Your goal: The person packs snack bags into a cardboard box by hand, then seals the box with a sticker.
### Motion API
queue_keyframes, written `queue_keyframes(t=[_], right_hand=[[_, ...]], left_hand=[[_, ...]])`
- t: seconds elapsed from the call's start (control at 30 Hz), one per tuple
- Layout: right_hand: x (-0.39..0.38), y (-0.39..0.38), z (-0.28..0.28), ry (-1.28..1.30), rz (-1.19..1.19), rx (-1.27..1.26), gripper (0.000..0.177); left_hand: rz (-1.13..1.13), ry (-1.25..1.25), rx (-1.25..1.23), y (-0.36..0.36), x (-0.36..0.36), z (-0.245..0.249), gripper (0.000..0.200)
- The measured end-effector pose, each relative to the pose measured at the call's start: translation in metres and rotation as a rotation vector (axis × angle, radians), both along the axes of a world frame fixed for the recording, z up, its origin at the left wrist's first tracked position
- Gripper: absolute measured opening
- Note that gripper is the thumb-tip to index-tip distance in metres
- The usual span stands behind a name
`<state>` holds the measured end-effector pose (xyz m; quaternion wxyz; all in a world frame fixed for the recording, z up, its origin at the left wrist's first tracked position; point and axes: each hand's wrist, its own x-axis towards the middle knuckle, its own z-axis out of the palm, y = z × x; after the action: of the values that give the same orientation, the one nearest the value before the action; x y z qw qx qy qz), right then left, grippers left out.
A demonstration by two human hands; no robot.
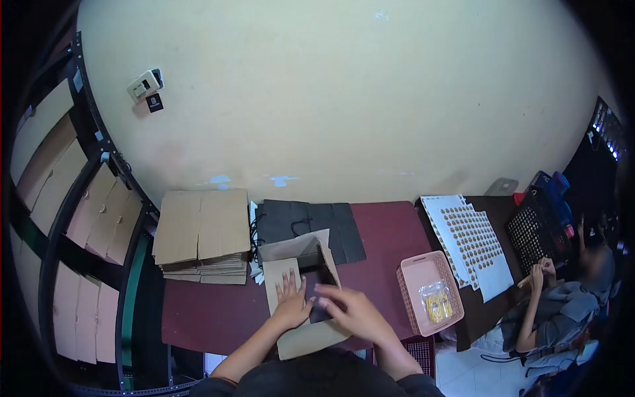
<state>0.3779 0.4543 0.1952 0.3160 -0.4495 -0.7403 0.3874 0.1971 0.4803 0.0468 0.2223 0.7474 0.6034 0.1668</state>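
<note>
A brown cardboard box [312, 339] with its flaps folded outward stands in front of me near the table's front edge. My left hand [291, 306] lies flat with spread fingers on the box's left flap. Over the right side of the box opening is my right hand [356, 313], its thumb and fingers apart and nothing held between them. The inside of the box looks dark, and my hands partly cover it. Just behind the box lie black paper bags [340, 228] with cord handles.
Flattened cardboard [202, 225] is stacked at the left of the maroon table [390, 228]. A pink basket [405, 291] with a yellow packet [436, 306] stands right, near sticker sheets [473, 241] and a black crate [537, 225]. Shelves [99, 142] hold boxes at left; a person [562, 304] sits at right.
</note>
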Motion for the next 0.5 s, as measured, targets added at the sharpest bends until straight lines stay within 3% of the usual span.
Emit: queue_keyframes(t=[0.03, 0.07, 0.1, 0.13, 0.2, 0.33, 0.4, 0.43, 0.5], right_hand=[[0.002, 0.008, -0.006, 0.000, -0.005, -0.010, 0.036], [0.004, 0.016, -0.011, -0.227, -0.120, 0.258, 0.039], [0.007, 0.022, -0.018, -0.454, -0.232, 0.529, 0.044], [0.012, 0.027, -0.031, -0.455, -0.235, 0.523, 0.044], [0.029, 0.033, -0.052, -0.001, -0.222, 0.005, 0.052], [0.063, 0.041, -0.084, 0.064, -0.363, -0.067, 0.051], [0.085, 0.055, -0.125, 0.238, -0.343, -0.342, 0.045], [0.092, 0.055, -0.127, 0.373, -0.328, -0.468, 0.044], [0.099, 0.052, -0.133, 0.574, -0.315, -0.654, 0.042]], left_hand=[[-0.072, -0.045, -0.005, 0.001, -0.006, 0.003, 0.066], [-0.142, -0.090, -0.012, 0.002, -0.011, 0.007, 0.061], [-0.119, -0.303, 0.053, -0.003, -0.016, 0.022, 0.048], [-0.123, -0.302, 0.047, -0.006, -0.027, 0.021, 0.048], [-0.112, -0.475, 0.077, -0.009, -0.054, 0.015, 0.051], [-0.292, -0.463, -0.105, -0.033, -0.082, 0.019, 0.057], [-0.213, -0.162, -0.094, -0.046, -0.082, 0.035, 0.063], [-0.215, -0.160, -0.110, -0.048, -0.088, 0.039, 0.063], [-0.360, 0.006, -0.222, -0.051, -0.100, 0.046, 0.068]])
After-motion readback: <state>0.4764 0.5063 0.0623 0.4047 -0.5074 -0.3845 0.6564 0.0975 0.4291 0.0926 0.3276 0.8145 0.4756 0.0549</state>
